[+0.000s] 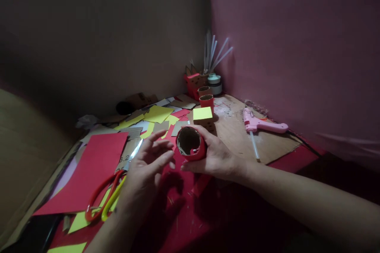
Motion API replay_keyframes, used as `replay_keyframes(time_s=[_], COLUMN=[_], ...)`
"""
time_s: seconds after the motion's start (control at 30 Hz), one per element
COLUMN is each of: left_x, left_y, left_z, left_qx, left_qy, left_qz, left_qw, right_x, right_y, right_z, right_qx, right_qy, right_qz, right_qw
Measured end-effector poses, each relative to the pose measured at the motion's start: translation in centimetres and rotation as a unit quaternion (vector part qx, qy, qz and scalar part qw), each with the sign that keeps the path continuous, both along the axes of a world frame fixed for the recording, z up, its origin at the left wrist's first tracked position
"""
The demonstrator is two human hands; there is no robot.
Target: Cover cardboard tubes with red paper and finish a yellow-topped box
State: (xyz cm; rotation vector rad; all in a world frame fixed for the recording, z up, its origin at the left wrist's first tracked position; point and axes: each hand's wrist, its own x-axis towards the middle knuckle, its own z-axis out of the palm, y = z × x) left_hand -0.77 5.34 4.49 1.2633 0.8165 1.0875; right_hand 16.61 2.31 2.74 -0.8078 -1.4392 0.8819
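Note:
My right hand (218, 156) is wrapped round a red-covered cardboard tube (200, 154), its round opening tilted up toward me and its rim a little ragged. A small red scrap shows just inside the lower rim. To the left of the tube my left hand (145, 166) hovers with its fingers apart and nothing between them. Under and beside the left forearm lie scissors (99, 195) with red and yellow handles, their blade partly hidden behind the hand. A red paper sheet (99, 166) is spread left of the scissors.
A pink glue gun (263, 124) with a glue stick rests on a wooden board (237, 138) at right. Yellow paper pieces (158, 114) and cardboard scraps lie behind my hands. A yellow-topped box (203, 114), red tubes (207, 102), a teal-lidded jar (214, 83) and glue sticks (216, 53) stand toward the corner.

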Motion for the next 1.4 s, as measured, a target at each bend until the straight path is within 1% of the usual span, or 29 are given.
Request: replay_keyframes(time_s=[0.07, 0.1, 0.13, 0.23, 0.3, 0.33, 0.37, 0.43, 0.53, 0.6, 0.7, 0.77, 0.83, 0.87, 0.93, 1.0, 1.03, 1.1, 1.17, 1.23, 1.3, 1.4], left_x=[-0.8, -1.2, -1.5, -2.1, -2.1, -2.1, -1.9, -1.7, -1.5, -1.4, -1.2, -1.0, -0.8, -0.7, -0.6, -0.5, -0.5, -0.6, -0.8, -0.9, -0.9, -0.8], left_y=[-0.2, -0.3, -0.4, -0.3, -0.2, -0.2, -0.2, -0.3, -0.3, -0.1, 0.2, 0.2, 0.1, 0.0, -0.1, -0.1, -0.1, 0.1, 0.3, 0.4, 0.5, 0.5], left_z=[0.6, 0.9, 1.0, 1.1, 1.0, 0.8, 0.8, 0.6, 0.7, 0.9, 1.0, 0.9, 0.7, 0.6, 0.4, 0.4, 0.3, 0.3, 0.2, 0.1, 0.0, -0.2], left_qx=[0.102, 0.153, 0.201, 0.316, 0.357, 0.362, 0.357, 0.328, 0.253, 0.192, 0.094, 0.052, 0.031, 0.027, 0.025, 0.027, 0.033, 0.075, 0.142, 0.183, 0.18, 0.136], left_qy=[0.033, 0.064, 0.101, 0.195, 0.223, 0.227, 0.223, 0.187, 0.129, 0.102, 0.053, 0.038, 0.034, 0.037, 0.04, 0.046, 0.054, 0.086, 0.126, 0.154, 0.163, 0.137], left_qz=[0.041, 0.043, 0.029, -0.052, -0.072, -0.067, -0.054, -0.007, 0.083, 0.125, 0.152, 0.149, 0.142, 0.136, 0.125, 0.105, 0.097, 0.089, 0.091, 0.095, 0.101, 0.105], left_qw=[0.993, 0.985, 0.974, 0.927, 0.904, 0.902, 0.906, 0.926, 0.955, 0.968, 0.982, 0.987, 0.989, 0.99, 0.991, 0.993, 0.993, 0.989, 0.978, 0.966, 0.965, 0.976], right_x=[0.1, 0.1, 0.2, 0.4, 0.5, 0.6, 0.7, 0.9, 0.9, 0.8, 0.6, 0.5, 0.5, 0.5, 0.6, 0.6, 0.7, 0.8, 0.8, 0.9, 0.8, 0.6], right_y=[-0.1, -0.1, -0.2, -0.3, -0.4, -0.4, -0.3, -0.2, 0.2, 0.4, 0.7, 0.6, 0.5, 0.5, 0.3, 0.3, 0.3, 0.3, 0.4, 0.4, 0.3, 0.3], right_z=[0.3, 0.5, 0.6, 1.1, 1.2, 1.1, 1.0, 0.7, 0.1, -0.3, -0.7, -0.7, -0.6, -0.5, -0.3, -0.2, -0.2, -0.4, -0.4, -0.4, -0.4, -0.4], right_qx=[-0.012, -0.017, -0.025, -0.076, -0.116, -0.133, -0.149, -0.174, -0.184, -0.186, -0.19, -0.182, -0.16, -0.145, -0.108, -0.087, -0.09, -0.11, -0.124, -0.127, -0.125, -0.135], right_qy=[-0.038, -0.057, -0.072, -0.098, -0.094, -0.085, -0.07, -0.017, 0.104, 0.151, 0.14, 0.133, 0.123, 0.108, 0.067, 0.052, 0.061, 0.084, 0.085, 0.081, 0.091, 0.128], right_qz=[-0.002, -0.002, 0.0, 0.025, 0.06, 0.078, 0.092, 0.096, 0.076, 0.067, 0.048, 0.002, -0.051, -0.069, -0.068, -0.029, -0.005, 0.016, -0.001, -0.019, -0.007, 0.067], right_qw=[0.999, 0.998, 0.997, 0.992, 0.987, 0.984, 0.982, 0.98, 0.974, 0.968, 0.971, 0.974, 0.978, 0.981, 0.989, 0.994, 0.994, 0.99, 0.989, 0.988, 0.988, 0.98])
